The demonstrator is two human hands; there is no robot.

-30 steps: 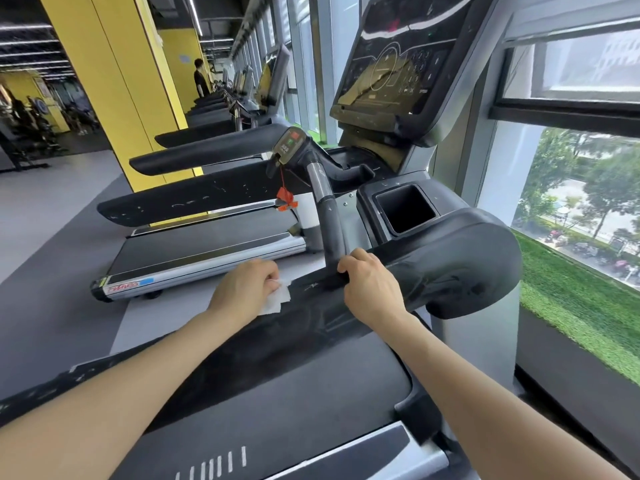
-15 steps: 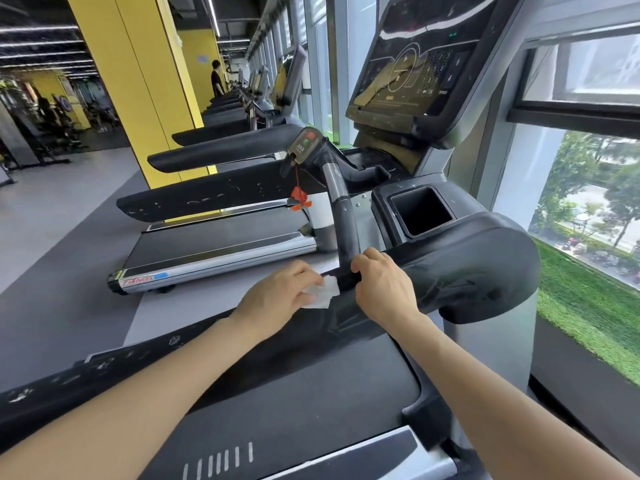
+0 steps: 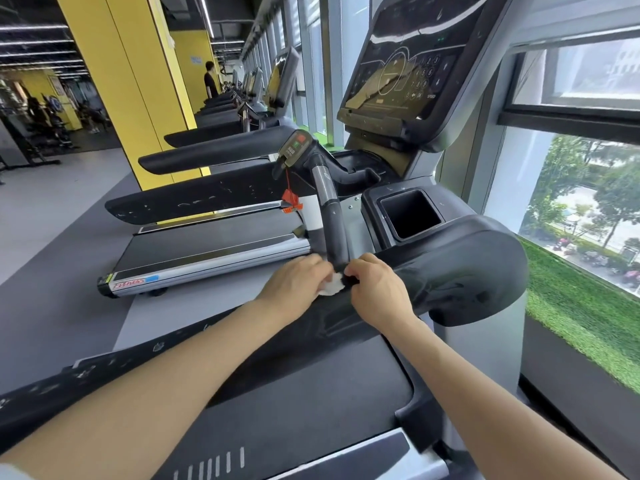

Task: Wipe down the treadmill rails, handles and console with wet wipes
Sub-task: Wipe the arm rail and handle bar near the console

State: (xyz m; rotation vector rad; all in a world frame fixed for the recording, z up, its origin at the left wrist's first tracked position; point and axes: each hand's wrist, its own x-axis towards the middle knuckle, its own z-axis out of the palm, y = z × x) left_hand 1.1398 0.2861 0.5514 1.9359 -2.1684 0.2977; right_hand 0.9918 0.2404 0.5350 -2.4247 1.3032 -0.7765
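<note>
The left hand [image 3: 294, 280] presses a white wet wipe [image 3: 331, 287] against the base of the upright handle [image 3: 334, 223], at the near end of the side rail [image 3: 346, 320]. The right hand [image 3: 375, 289] grips the rail just beside it. The console [image 3: 405, 74] looks not yet wiped; I judge much remains.
</note>
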